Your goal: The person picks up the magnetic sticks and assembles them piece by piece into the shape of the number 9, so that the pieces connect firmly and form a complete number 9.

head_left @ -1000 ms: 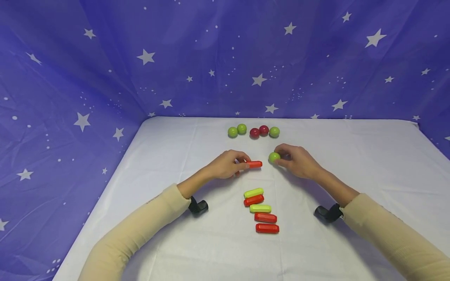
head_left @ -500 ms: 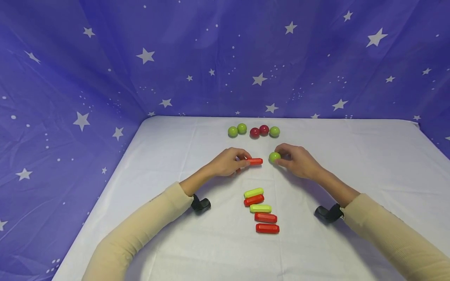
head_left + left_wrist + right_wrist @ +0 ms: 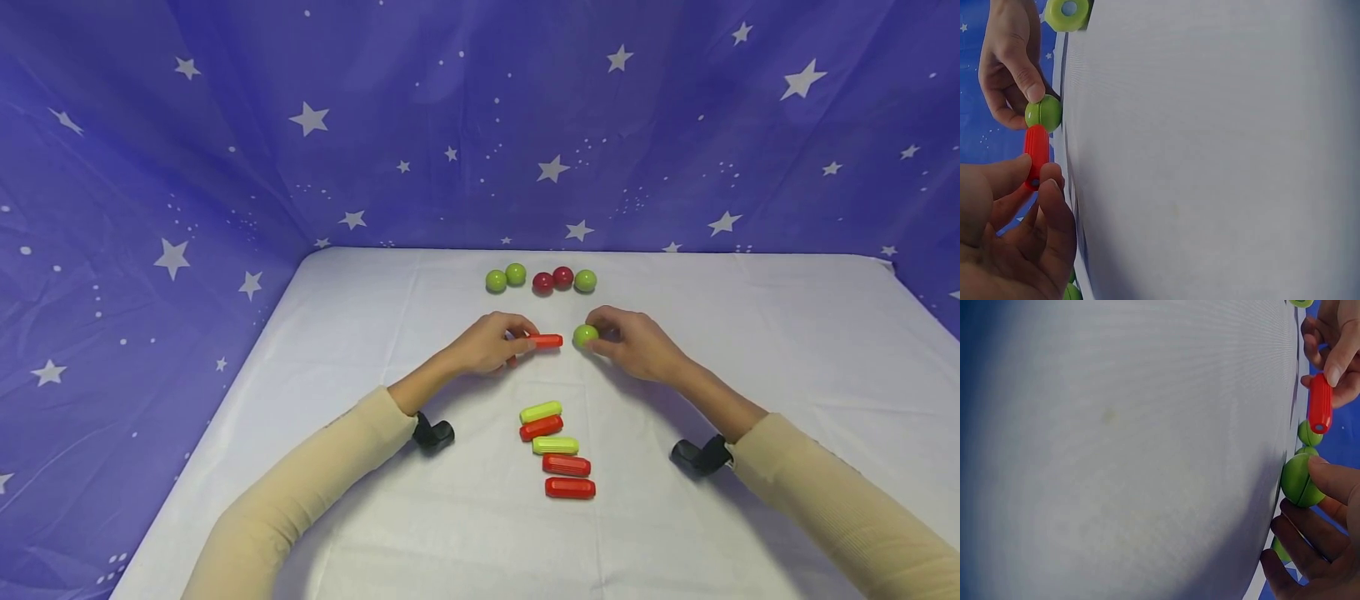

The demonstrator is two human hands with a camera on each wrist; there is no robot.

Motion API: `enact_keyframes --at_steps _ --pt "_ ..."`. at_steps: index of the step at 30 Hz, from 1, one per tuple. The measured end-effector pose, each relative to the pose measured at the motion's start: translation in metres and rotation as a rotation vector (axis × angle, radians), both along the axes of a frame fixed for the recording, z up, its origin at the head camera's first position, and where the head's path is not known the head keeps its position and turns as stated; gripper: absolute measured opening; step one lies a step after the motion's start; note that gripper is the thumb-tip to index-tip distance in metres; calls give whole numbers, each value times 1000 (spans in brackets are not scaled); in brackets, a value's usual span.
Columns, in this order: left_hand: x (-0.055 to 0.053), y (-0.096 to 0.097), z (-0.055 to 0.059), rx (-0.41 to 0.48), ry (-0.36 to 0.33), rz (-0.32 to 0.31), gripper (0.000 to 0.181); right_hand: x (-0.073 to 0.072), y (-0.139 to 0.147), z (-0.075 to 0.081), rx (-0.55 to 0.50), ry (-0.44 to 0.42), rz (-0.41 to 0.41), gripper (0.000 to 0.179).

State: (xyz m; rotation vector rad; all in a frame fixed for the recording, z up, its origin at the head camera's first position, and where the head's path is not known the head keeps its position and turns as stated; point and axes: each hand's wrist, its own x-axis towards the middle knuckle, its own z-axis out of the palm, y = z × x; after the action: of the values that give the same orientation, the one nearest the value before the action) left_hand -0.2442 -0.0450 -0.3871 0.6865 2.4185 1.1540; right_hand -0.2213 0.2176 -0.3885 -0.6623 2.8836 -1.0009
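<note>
With the person's seat at six o'clock, the left hand pinches a ribbed red barrel-shaped rod near its nine o'clock end, thumb and fingertips parted only by the rod's thickness. The right hand grasps a glossy, seamed green ball between thumb and fingertips, its other fingers loosely bent. Rod and ball sit mid-table, just beside each other, the ball at three o'clock. Toward six o'clock, five similar rods, two yellow-green and three red, lie in a staggered column on the white cloth. Toward twelve, near the far edge, I see two green balls, two dark red balls and a third green one, before a starry purple-blue curtain. The held rod's long axis runs nine to three, its free end pointing at the held ball.
</note>
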Motion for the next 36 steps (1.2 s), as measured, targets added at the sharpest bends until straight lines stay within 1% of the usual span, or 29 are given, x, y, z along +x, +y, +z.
enact_keyframes --at_steps 4,10,15,19,21,26,28,36 --pt "-1 2 0 -1 6 5 24 0 0 0 -4 1 4 26" --pt "-2 8 -1 7 25 -11 23 1 0 0 -4 1 3 25" --pt "-2 12 -2 -3 29 -9 23 0 0 0 -8 2 14 25" --pt "-3 14 -2 -5 43 -19 24 -1 1 -1 -2 2 9 24" --pt "-3 15 -3 1 36 -20 24 -1 2 -1 1 0 6 24" --pt "-6 16 -4 32 -15 -10 25 -1 2 -1 5 -8 2 25" --pt "-7 17 -4 38 -23 -10 25 -1 2 -1 2 -9 3 25" --pt "-7 19 -5 29 -7 -8 24 -1 2 -1 -2 -14 5 25"
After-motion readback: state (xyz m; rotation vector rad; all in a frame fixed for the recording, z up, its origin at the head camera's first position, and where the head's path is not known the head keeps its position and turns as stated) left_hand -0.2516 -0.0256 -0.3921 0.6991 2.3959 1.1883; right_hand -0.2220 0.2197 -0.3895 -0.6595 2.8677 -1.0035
